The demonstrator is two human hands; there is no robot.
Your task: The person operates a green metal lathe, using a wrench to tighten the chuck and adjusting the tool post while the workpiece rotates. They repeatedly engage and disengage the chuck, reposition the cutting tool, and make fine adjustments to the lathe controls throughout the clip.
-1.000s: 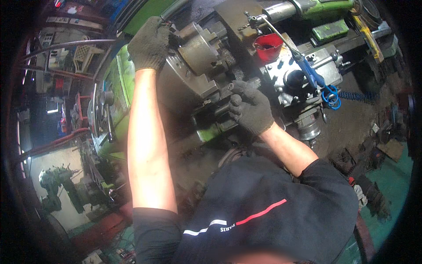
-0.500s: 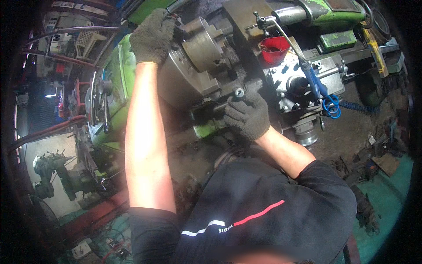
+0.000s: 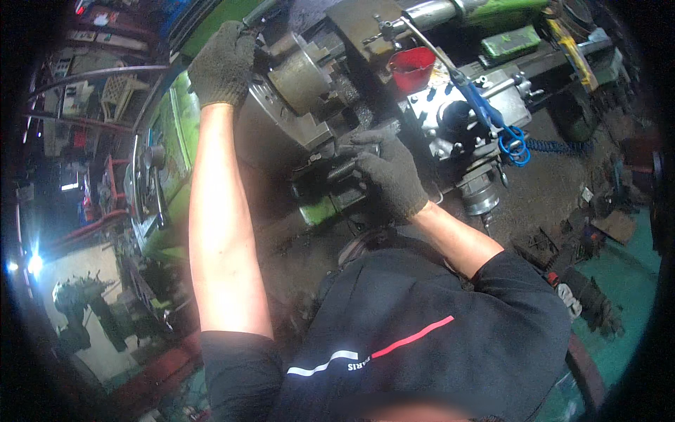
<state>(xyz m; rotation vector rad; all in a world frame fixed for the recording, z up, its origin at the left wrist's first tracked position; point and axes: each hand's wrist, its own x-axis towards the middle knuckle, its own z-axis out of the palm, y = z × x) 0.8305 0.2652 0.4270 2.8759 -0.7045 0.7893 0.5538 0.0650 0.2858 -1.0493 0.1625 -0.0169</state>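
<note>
Both my hands wear dark knit gloves at a green lathe. My left hand [image 3: 223, 65] is curled at the far left side of the chuck [image 3: 299, 77], close to a slanting metal bar [image 3: 259, 12]. Its fingertips are bent out of sight, so what they grip is hidden. In front of the chuck, my right hand [image 3: 395, 174] is closed around a short metal rod [image 3: 373, 149] with a round end. Most of that rod is covered by the glove. The stepped chuck jaws [image 3: 320, 55] face right.
Right of the chuck stands the tool post [image 3: 453, 116] on its carriage, with a red cup [image 3: 413, 69] and a blue air gun [image 3: 478, 105] on a coiled hose. A lever [image 3: 159, 186] juts from the headstock at left. Chips lie on the bed.
My view has shifted, so the lathe sits a little further left and up. My right hand has turned, and the rod's round end now points less toward me. My left hand stays by the chuck.
</note>
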